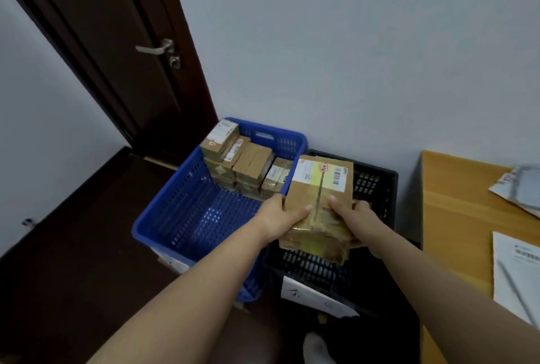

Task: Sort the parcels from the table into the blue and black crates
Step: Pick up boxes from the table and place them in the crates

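Left hand (280,217) and right hand (355,217) grip a taped box (318,197) over the black crate (377,188); blue crate's (163,217) near half lies bare; label print unreadable.

My table (455,206) holds a grey mailer (523,185) at its far edge, white papers (514,270) nearer me.

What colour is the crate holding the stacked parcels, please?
Blue crate, clearest in the head view.
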Motion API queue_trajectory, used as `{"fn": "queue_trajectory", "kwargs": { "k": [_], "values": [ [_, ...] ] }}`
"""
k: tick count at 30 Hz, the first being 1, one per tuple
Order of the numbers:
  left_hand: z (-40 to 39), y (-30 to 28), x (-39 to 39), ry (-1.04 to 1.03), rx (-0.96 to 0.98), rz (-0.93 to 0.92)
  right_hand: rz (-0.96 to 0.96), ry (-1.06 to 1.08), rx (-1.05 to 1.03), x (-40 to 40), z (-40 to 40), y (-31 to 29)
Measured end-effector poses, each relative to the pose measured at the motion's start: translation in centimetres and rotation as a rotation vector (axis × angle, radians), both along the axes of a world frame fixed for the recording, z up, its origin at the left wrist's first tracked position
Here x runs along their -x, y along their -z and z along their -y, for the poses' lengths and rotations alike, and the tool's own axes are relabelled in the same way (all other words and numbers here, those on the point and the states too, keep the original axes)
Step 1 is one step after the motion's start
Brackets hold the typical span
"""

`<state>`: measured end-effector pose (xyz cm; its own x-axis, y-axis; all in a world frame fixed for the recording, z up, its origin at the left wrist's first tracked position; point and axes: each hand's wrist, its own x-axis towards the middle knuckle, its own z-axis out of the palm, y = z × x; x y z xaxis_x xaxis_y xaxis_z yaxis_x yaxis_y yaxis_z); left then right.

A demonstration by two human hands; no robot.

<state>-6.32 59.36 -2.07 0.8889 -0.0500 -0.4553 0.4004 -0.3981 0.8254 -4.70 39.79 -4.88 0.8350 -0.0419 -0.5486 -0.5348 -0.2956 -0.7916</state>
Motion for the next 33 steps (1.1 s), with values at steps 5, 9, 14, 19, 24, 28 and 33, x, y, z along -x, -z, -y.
{"fn": "queue_trajectory", "kwargs": {
  "k": [5,9,14,19,24,28,33],
  "values": [
    [-2.8,2.4,-3.1,0.022,0.001,-0.075,-0.121,-0.050,0.007,-3.9,-3.2,2.9],
    [-5.5,4.3,-7.9,-0.019,-0.014,-0.075,-0.123,-0.092,-0.045,-8.6,-6.2,5.2],
    [-8.1,7.2,-15.5,-0.068,-0.052,-0.093,-0.164,-0.115,-0.097,-15.8,-9.1,8.9],
    [-9.6,10.6,-22.9,-0.181,-0.119,-0.111,-0.201,-0.110,-0.134,-22.6,-11.4,12.2],
    [-11.1,14.4,-28.1,-0.182,-0.119,-0.176,-0.136,-0.187,0.060,-27.5,-13.4,13.7],
    [-11.4,17.5,-30.8,-0.126,-0.135,-0.208,-0.059,-0.298,0.349,-29.6,-14.2,15.3],
    [-11.8,20.3,-32.3,-0.143,-0.112,-0.267,0.024,-0.354,0.556,-30.8,-15.5,16.3]
  ]
}}
